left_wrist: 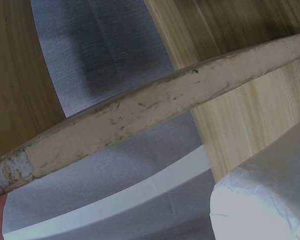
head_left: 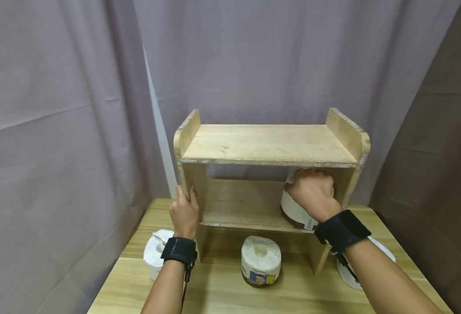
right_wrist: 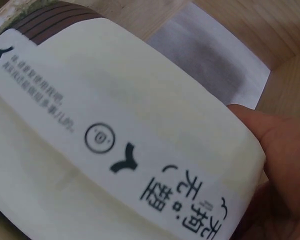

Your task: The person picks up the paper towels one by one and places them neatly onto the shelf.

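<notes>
A small wooden shelf (head_left: 270, 144) stands on the table. My left hand (head_left: 185, 213) grips its left side board, with digits on both faces of the board; in the left wrist view the board's worn front edge (left_wrist: 115, 120) crosses the picture. At the right end of the middle board, my right hand (head_left: 312, 192) holds a paper-wrapped toilet roll (head_left: 293, 208) from above. The right wrist view shows that roll's cream wrapper (right_wrist: 125, 80) with dark printing and a brown striped end. The hand covers much of the roll in the head view.
Another wrapped toilet roll (head_left: 261, 261) stands under the shelf's middle board. One white roll (head_left: 152, 257) sits left of the shelf, and a further white roll (head_left: 348, 274) is partly behind my right forearm. Grey curtains (head_left: 254, 56) hang behind the wooden table (head_left: 124, 279).
</notes>
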{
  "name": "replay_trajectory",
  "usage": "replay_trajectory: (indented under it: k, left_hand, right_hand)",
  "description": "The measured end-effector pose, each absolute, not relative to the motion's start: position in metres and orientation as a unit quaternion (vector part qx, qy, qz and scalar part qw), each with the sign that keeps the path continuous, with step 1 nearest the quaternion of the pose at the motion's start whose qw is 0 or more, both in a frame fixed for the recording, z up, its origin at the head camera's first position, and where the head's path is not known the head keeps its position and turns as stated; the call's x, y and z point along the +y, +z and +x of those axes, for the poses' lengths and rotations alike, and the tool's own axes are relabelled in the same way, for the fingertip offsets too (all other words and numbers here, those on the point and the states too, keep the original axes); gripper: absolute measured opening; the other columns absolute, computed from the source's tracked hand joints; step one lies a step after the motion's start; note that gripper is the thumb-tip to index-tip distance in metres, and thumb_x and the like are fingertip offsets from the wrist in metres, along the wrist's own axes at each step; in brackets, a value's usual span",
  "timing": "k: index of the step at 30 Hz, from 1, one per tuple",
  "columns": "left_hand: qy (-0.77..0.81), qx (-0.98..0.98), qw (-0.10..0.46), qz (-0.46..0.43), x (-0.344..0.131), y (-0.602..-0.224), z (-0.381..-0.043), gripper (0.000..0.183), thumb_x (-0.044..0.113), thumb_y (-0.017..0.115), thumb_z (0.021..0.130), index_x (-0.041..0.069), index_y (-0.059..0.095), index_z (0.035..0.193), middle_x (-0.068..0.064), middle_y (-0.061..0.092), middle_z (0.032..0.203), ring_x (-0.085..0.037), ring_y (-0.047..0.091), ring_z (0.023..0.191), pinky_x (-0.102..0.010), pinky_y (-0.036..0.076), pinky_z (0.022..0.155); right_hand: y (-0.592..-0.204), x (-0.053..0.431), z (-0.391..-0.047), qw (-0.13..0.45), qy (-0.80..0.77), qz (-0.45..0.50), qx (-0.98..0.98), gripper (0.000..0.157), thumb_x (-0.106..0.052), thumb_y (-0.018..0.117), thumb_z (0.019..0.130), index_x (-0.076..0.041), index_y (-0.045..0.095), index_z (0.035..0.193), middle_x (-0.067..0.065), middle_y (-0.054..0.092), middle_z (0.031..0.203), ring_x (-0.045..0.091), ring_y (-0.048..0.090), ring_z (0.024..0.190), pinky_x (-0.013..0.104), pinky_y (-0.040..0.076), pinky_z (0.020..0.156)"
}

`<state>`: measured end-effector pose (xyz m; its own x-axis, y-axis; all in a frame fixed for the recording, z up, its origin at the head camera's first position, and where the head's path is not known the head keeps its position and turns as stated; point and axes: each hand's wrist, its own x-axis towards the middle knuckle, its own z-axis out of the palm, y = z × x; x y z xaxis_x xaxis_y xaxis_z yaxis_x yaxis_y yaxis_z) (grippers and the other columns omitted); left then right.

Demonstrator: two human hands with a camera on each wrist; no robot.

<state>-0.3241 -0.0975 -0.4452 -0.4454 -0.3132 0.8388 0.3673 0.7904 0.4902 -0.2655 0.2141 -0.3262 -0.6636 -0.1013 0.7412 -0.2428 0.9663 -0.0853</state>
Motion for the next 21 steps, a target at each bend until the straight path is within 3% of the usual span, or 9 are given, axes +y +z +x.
replay_trajectory:
  k: [4,7,14,21]
  left_hand:
    - [-0.325,-0.785,0.526,-0.026,-0.096,-0.445,-0.325,0.029,0.023,0.063,0.107,-0.004,0.055,0.1,-0.019,0.057,0.054,-0.052,0.064,0.054,-0.061,0.048,0.048]
    - [-0.323,-0.783,0.531,-0.026,-0.096,-0.445,-0.326,0.028,0.022,0.063,0.107,-0.004,0.055,0.1,-0.021,0.057,0.054,-0.053,0.064,0.055,-0.062,0.048,0.049]
    - [-0.324,-0.78,0.535,-0.02,-0.095,-0.444,-0.33,0.029,0.023,0.064,0.106,-0.003,0.055,0.099,-0.021,0.057,0.054,-0.054,0.064,0.055,-0.063,0.047,0.049]
    - [-0.323,-0.779,0.537,-0.025,-0.094,-0.444,-0.331,0.028,0.023,0.064,0.106,-0.004,0.055,0.101,-0.022,0.057,0.055,-0.054,0.064,0.055,-0.062,0.047,0.049]
  right_hand:
    - [-0.325,0.216,-0.264,0.432,0.072,0.125,-0.89,0.051,-0.01,0.073,0.08,-0.016,0.029,0.054,-0.002,0.024,0.057,0.018,0.024,0.048,0.035,0.015,0.039]
    - [-0.321,0.216,-0.264,0.426,0.066,0.136,-0.892,0.051,-0.009,0.07,0.081,-0.017,0.027,0.054,-0.005,0.02,0.059,0.015,0.02,0.053,0.033,0.014,0.04]
    - [-0.305,0.223,-0.262,0.253,0.072,0.097,-0.96,0.048,-0.022,0.065,0.089,-0.019,0.036,0.052,-0.006,0.025,0.056,0.015,0.027,0.051,0.036,0.024,0.039]
    - [-0.304,0.233,-0.254,0.207,0.057,0.119,-0.969,0.056,-0.026,0.067,0.098,-0.021,0.036,0.051,-0.007,0.025,0.053,0.013,0.028,0.047,0.031,0.022,0.043]
